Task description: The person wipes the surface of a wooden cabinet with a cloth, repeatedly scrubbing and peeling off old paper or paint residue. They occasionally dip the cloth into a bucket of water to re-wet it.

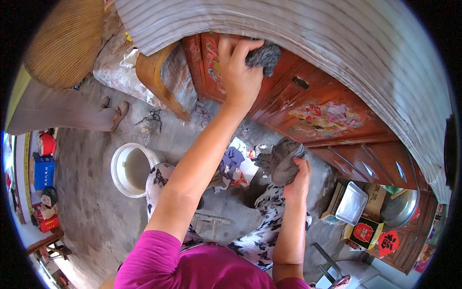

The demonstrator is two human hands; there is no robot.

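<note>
while raised, left hand (239,72) perhaps scrubbing

Soft, even daylight fills the scene, brightest at the lower left edge where the view washes out to white. Shadows on the concrete floor (91,212) are faint. The fisheye lens bends the red cabinet (332,125) and striped cloth (308,43) strongly toward the black rim. The centre stays fairly sharp.

Bucket (134,168) on the floor (91,216), left of the cabinet (317,120).
</note>
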